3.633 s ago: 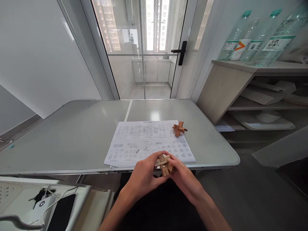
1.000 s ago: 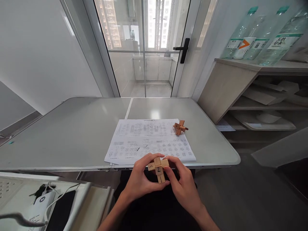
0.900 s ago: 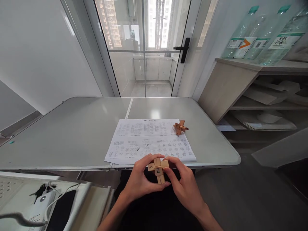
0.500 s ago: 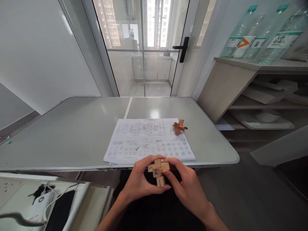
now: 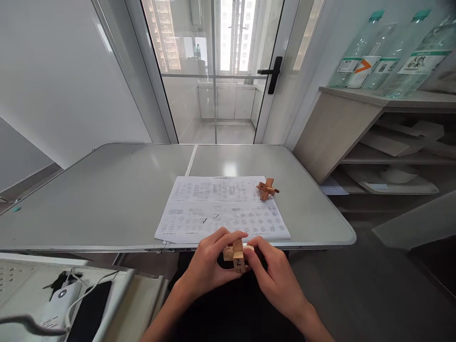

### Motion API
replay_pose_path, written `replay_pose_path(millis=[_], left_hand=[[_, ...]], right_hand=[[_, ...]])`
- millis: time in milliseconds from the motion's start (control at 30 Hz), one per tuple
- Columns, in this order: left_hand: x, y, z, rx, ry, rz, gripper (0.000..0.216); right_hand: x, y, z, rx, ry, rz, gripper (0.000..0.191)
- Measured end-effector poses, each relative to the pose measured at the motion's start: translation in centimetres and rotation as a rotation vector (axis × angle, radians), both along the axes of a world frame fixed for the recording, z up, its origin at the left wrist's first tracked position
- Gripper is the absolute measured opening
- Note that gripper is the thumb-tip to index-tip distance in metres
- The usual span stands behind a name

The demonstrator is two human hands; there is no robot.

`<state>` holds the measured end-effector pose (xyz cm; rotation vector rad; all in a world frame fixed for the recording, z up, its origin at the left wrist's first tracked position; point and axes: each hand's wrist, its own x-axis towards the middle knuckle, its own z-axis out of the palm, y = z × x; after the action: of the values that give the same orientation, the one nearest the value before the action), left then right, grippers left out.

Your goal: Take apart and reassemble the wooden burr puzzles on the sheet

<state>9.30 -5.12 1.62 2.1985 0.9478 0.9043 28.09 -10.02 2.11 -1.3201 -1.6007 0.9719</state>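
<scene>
The puzzle [image 5: 235, 254], a small knot of pale wooden blocks with a "2" inked on the block facing the camera, is held in the air in front of the near edge of the bench [image 5: 107, 199], above the person's dark lap. The left hand [image 5: 208, 266] wraps it from the left, fingers [image 5: 228, 236] curled over the top. The right hand [image 5: 274, 275] closes on it from the right, and its thumb covers the block on that side. Both grips are tight on the wood.

Just beyond the hands a printed sheet [image 5: 221, 209] of small diagrams lies flat on the bench. A second puzzle [image 5: 267, 189], darker and cross-shaped, rests at the sheet's far right corner. Behind the bench is a glass door [image 5: 213, 71] with a black handle [image 5: 272, 73]. To the right is a shelf unit [image 5: 356, 128] with water bottles [image 5: 356, 52] on top. At lower left a phone [image 5: 89, 308] and a white power bank [image 5: 57, 304] lie on a lower surface, well apart from the hands.
</scene>
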Motion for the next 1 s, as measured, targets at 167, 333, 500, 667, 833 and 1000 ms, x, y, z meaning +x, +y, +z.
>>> replay_pose_path(millis=[167,333,500,667,833,1000], left_hand=[[-0.8,0.7,-0.5,-0.056,0.079,-0.024,0.081],[-2.4,1.9,-1.2,-0.007,0.095,0.094,0.076],[-4.9,3.5,-1.4,0.049,0.151,0.239,0.035],[-7.9,5.0,-1.5,0.089,0.207,0.372,0.03],[-11.4,6.7,-2.3,0.162,0.264,0.483,0.035],[-14.5,8.9,-3.6,0.19,0.3,0.6,0.045]], right_hand=[[0.8,1.5,-0.9,-0.107,0.113,-0.044,0.043],[3.7,4.3,-2.4,-0.13,0.176,-0.256,0.05],[7.1,7.2,-4.3,-0.068,0.073,-0.511,0.056],[8.4,9.0,-6.2,-0.057,0.054,-0.639,0.058],[8.2,9.3,-7.4,-0.026,0.065,-0.681,0.055],[7.7,8.8,-8.0,0.01,0.054,-0.716,0.049]])
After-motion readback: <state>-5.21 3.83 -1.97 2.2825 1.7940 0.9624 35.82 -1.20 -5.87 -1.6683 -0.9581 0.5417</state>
